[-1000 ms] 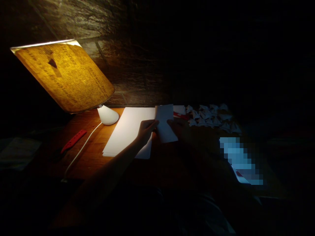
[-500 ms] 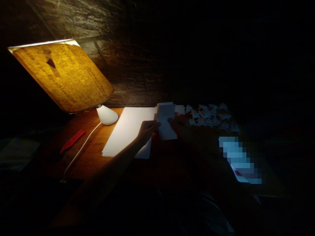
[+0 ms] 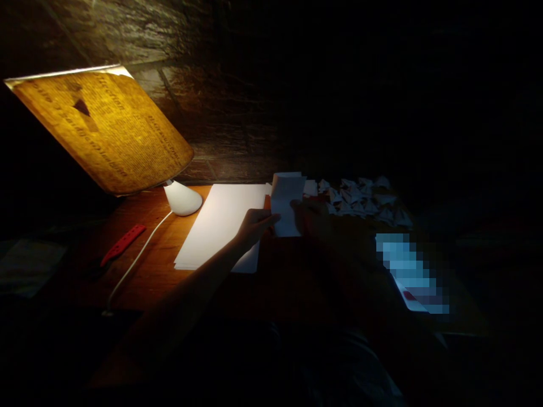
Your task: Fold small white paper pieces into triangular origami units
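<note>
A folded white sheet of paper [image 3: 288, 195] is held up above the wooden table, a crease running across it. My left hand [image 3: 255, 223] pinches its lower left edge, thumb on the near face. At the right edge my right hand [image 3: 311, 215] grips it too, mostly lost in shadow. Left of the hands lies a stack of white paper [image 3: 220, 220], lit by the lamp and partly covered by my left forearm. Behind the right hand, several small folded paper pieces [image 3: 352, 195] lie in rows.
A lamp with a yellow printed shade [image 3: 110, 130] and a white base [image 3: 183, 199] stands at the left, its white cord [image 3: 138, 260] crossing the table [image 3: 156, 249]. A red-handled tool [image 3: 123, 244] lies beside it. At the right is a lit screen [image 3: 407, 271], blurred out.
The folded sheet has tilted slightly and its right edge has turned, with my right hand shifting a little along it. The whole view has moved slightly.
</note>
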{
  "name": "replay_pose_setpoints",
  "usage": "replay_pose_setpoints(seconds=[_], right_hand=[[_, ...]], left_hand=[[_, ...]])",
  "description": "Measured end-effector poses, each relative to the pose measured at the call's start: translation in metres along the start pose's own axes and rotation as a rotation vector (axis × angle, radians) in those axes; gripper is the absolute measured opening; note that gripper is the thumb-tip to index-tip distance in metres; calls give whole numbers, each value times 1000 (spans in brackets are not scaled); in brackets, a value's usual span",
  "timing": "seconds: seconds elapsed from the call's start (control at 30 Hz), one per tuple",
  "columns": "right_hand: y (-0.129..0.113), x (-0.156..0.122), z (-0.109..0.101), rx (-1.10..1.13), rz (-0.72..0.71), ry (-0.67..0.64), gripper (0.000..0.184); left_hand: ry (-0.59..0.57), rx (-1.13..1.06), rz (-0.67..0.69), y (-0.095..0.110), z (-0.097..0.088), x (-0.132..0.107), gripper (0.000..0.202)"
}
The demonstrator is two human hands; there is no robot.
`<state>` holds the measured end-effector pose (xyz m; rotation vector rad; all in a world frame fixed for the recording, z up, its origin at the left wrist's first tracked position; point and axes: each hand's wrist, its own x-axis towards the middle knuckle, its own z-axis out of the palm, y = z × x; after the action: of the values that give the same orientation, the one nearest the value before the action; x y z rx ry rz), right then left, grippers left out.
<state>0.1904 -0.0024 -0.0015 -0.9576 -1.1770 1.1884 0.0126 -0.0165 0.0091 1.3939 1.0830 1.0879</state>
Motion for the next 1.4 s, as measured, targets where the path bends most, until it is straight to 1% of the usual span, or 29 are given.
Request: replay_pose_setpoints(seconds=[0.1,0.27,0.4,0.53,0.63,0.8,0.93,1.03,1.1,1.27,1.4], right_hand=[[-2,-1,2,38,18,24,64],[0,0,3,34,10,39,65],[0,1,1,6,16,10,65],[-5,0,1,31,54,-4,68],[-5,0,1,26,45,-48,66],[-4,1,-3,16,38,-161,57],[-12,-2,-5,-101,5,-235,53],[-17,-4,-5,-152,-28,-221,54],[-17,-4,-5,-171,-44,-201,56],[-15,-1,-4,-192,-60,-172,60],[-15,-2,-5,-231,-91,-156,62]], left_hand=[[3,-10,7,0,0,0,53],[-17,-3,-16,-4,0,1,54],[-31,30,-1,-5,-1,2,52],[2,29,38,-5,-2,1,50],[46,19,69,-6,-4,2,50],[108,-39,114,-11,-8,6,45],[185,-79,135,-13,-11,10,45],[232,-79,152,-12,-13,11,47],[238,-70,170,-12,-13,11,47],[224,-64,225,-12,-14,10,47],[218,-25,242,-10,-15,10,49]])
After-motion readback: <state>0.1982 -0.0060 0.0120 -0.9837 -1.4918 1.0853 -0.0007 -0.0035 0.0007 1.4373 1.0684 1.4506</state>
